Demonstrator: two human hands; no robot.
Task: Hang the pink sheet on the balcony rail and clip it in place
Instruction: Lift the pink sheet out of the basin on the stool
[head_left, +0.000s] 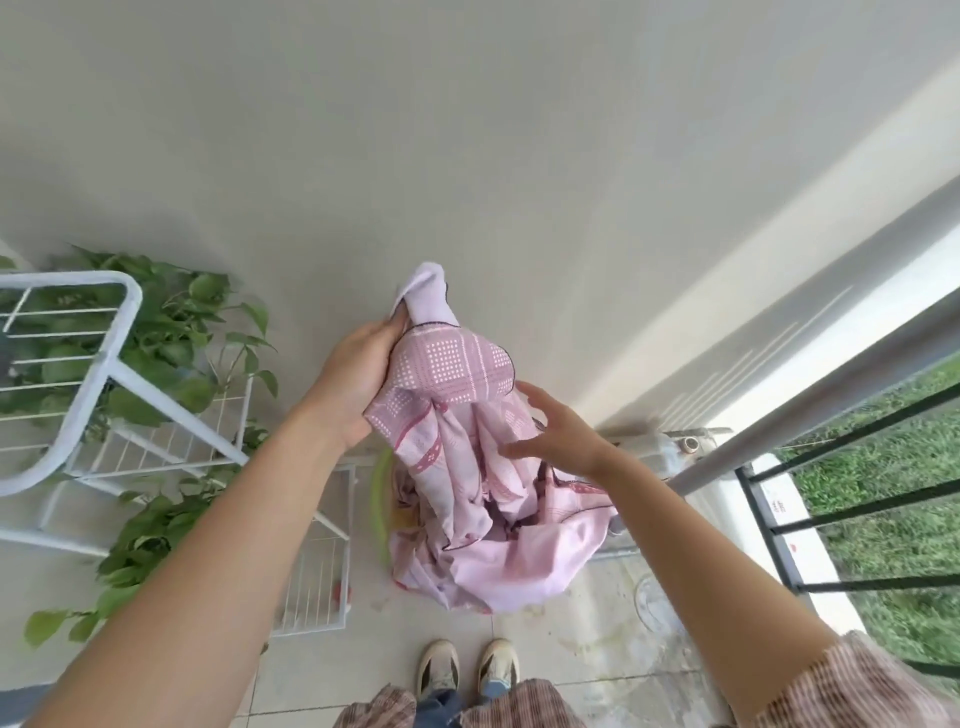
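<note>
The pink patterned sheet (470, 483) hangs bunched in front of me, its lower folds drooping over a green basin (381, 499) on the floor. My left hand (358, 379) grips the sheet's upper part, with a plain pink end sticking up above the fingers. With its fingers spread, my right hand (558, 434) reaches into the folds lower down on the right and touches the cloth. The grey balcony rail (810, 395) runs diagonally at the right, just beyond my right wrist. No clips are in view.
A white wire drying rack (104, 395) stands at the left with a leafy green plant (171, 338) behind and below it. A cream wall fills the top. Dark railing bars (857, 519) and grass lie at the right. My shoes (467, 670) stand on the tiled floor.
</note>
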